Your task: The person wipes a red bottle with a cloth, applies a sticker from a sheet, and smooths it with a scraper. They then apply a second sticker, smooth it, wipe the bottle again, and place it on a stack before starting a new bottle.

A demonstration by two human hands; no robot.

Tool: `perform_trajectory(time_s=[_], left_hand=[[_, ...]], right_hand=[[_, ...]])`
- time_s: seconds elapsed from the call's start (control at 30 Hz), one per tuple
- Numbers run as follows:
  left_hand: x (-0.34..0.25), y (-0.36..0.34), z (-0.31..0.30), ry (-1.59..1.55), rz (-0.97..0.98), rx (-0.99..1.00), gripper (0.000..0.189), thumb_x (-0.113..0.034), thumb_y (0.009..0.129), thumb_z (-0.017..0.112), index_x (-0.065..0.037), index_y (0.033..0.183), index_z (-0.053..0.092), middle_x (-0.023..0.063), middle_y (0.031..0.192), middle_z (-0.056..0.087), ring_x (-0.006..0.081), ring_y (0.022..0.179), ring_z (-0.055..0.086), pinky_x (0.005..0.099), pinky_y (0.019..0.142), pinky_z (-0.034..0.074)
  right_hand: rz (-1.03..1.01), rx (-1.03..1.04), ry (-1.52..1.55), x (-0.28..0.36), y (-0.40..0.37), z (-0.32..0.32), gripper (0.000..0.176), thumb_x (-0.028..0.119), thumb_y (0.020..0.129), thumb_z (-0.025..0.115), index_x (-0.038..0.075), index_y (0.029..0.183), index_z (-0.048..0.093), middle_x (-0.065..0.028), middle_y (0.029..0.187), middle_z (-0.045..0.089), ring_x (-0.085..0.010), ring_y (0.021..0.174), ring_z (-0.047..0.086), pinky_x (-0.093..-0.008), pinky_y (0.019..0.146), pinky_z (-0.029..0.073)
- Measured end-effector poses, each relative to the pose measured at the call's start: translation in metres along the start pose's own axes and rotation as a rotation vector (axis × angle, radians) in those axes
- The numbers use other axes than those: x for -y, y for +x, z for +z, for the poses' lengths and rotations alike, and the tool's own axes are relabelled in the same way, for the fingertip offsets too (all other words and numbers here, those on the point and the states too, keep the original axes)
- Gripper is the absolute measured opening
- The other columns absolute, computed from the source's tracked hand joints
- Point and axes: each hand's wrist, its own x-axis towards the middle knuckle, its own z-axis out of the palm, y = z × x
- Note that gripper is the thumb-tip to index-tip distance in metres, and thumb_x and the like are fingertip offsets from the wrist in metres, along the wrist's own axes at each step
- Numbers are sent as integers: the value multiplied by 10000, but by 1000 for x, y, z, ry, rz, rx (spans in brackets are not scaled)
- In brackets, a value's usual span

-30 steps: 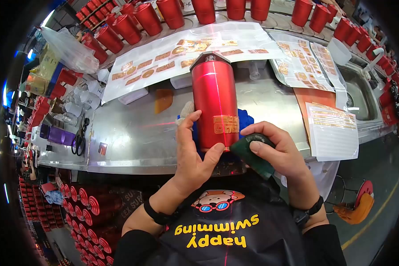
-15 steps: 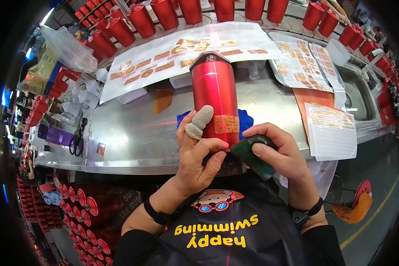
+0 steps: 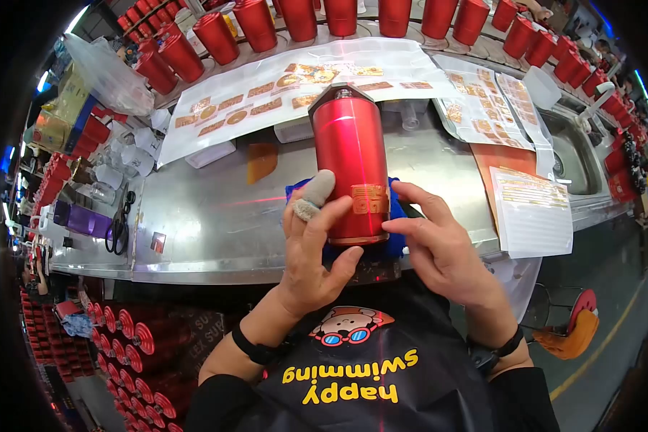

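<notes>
A shiny red metal canister (image 3: 349, 144) lies on a blue cloth (image 3: 397, 246), its dark, many-sided end pointing away from me. Near its close end sits a gold patterned sticker (image 3: 371, 199). My left hand (image 3: 311, 248) rests along the canister's left side, fingers stretched and thumb apart below the base; one finger wears a grey knitted finger cover (image 3: 317, 193). At the right edge, fingertips of my right hand (image 3: 443, 248) touch or nearly touch the canister beside the sticker, fingers spread. A dark green scraper (image 3: 410, 210) shows partly behind those fingers.
Sheets of gold stickers (image 3: 252, 101) lie behind the canister, with more sheets (image 3: 486, 101) at right near a sink (image 3: 579, 158). Red canisters (image 3: 255, 25) line the back. An amber piece (image 3: 261, 162), black scissors (image 3: 120, 227) and a purple bottle (image 3: 86, 219) lie left.
My right hand has let go of the green scraper and moved its fingers to the canister's right edge. My left index finger has moved up beside the sticker, uncovering the canister's base.
</notes>
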Motion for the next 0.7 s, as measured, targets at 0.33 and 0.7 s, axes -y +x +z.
perform_trajectory(time_s=[0.33,0.7], left_hand=[[15,-3,-2,270,73,-20,731,-204,744,780,-97,1408,495,202,1414,486,413,1293,419,595,1161,149],[15,3,-7,255,100,3,734,-250,754,770,-102,1418,494,190,1444,469,391,1292,430,594,1165,149]], right_hand=[[85,-21,-9,13,7,11,208,91,793,763,58,939,618,-226,1373,453,-400,1264,438,-467,1030,383],[153,-44,28,21,12,13,119,79,806,735,62,852,627,-210,1310,483,-379,1238,467,-440,1018,389]])
